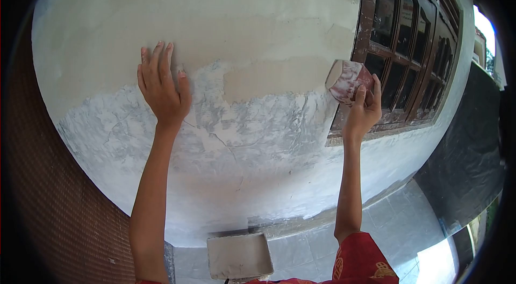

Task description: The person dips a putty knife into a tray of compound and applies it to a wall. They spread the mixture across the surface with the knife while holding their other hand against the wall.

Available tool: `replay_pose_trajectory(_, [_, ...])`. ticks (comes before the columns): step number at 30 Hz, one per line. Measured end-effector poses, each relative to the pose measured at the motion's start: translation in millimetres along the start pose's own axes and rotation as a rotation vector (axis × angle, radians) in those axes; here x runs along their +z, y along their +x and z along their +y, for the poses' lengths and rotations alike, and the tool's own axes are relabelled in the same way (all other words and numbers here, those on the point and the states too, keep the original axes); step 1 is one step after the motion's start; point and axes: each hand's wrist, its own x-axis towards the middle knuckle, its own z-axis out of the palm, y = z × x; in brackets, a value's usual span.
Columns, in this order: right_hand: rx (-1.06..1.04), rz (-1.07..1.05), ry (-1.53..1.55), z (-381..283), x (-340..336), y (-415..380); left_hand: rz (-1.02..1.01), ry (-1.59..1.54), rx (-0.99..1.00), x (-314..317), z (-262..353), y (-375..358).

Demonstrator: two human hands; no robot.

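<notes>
My left hand [163, 82] lies against the wall [269, 123] with its fingers spread, holding nothing. Between the fingers and thumb of my right hand [364, 109] is a curled, reddish-brown piece that looks like sandpaper [349, 81], coated with white dust and tan at its left end. It is by the left edge of the window frame; whether it touches the wall is not clear. Smooth beige plaster covers the upper wall, while a rough white and grey area with thin cracks shows lower down. A beige patch [269, 80] sits between my hands.
A brown wooden window [400, 42] with glass panes is at the right. Below me a rectangular tray [210, 260] with beige material stands on grey floor tiles [301, 249]. Brown woven matting [64, 198] runs along the left, and a dark sheet [465, 149] hangs at the far right.
</notes>
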Motion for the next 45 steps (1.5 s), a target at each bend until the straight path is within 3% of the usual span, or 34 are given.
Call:
replay_pose_trajectory(2, [-0.069,0.037,0.025,-6.2,-4.5,2.0,-0.004,0.005,-0.002,-1.6,0.5,0.0])
replay_pose_trajectory(4, [-0.103,-0.106,0.062,-7.7,16.4,-12.5,-0.01,-0.001,0.002,-1.5,0.4,2.1])
replay_pose_trajectory(5, [-0.017,-0.229,0.094,-12.9,29.8,-25.9,0.011,-0.006,0.001,-1.4,-1.6,2.5])
replay_pose_trajectory(7, [-0.036,-0.347,-0.126,-12.5,47.6,-42.9,0.037,-0.014,0.001,0.6,-0.8,1.1])
replay_pose_trajectory(13, [-0.044,0.009,-0.028,2.0,-4.4,12.8,0.026,0.027,-0.005,-1.2,-1.4,0.7])
replay_pose_trajectory(16, [-0.069,-0.005,0.111,-8.1,-1.1,11.7,0.032,-0.005,-0.008,-1.0,0.3,0.5])
replay_pose_trajectory(19, [-0.036,-0.249,0.151,-8.6,31.1,-13.2,0.035,-0.021,-0.004,0.4,-1.0,0.1])
replay_pose_trajectory(21, [-0.048,-0.349,-0.078,-8.3,41.3,-24.3,0.107,-0.068,-0.02,2.8,-3.0,1.5])
replay_pose_trajectory(27, [-0.052,0.013,-0.015,-1.1,-9.8,18.4,0.085,-0.041,-0.034,1.4,-1.0,0.1])
replay_pose_trajectory(30, [-0.068,-0.014,0.067,-10.4,-7.2,10.1,0.071,-0.046,-0.026,0.8,-1.5,0.2])
replay_pose_trajectory(35, [-0.011,-0.336,0.008,-12.1,40.0,-39.8,0.075,-0.059,-0.008,1.7,-1.7,1.2])
replay_pose_trajectory(39, [-0.035,-0.206,-0.09,15.0,20.6,-16.9,0.098,-0.061,-0.017,3.2,-4.8,-0.2])
replay_pose_trajectory(41, [-0.08,-0.051,0.001,27.4,-5.7,3.9,0.089,-0.041,-0.015,3.1,-3.9,0.0])
replay_pose_trajectory(45, [-0.012,0.051,0.056,1.8,-9.0,-2.3,0.031,-0.031,-0.025,-0.1,-2.1,-0.3])
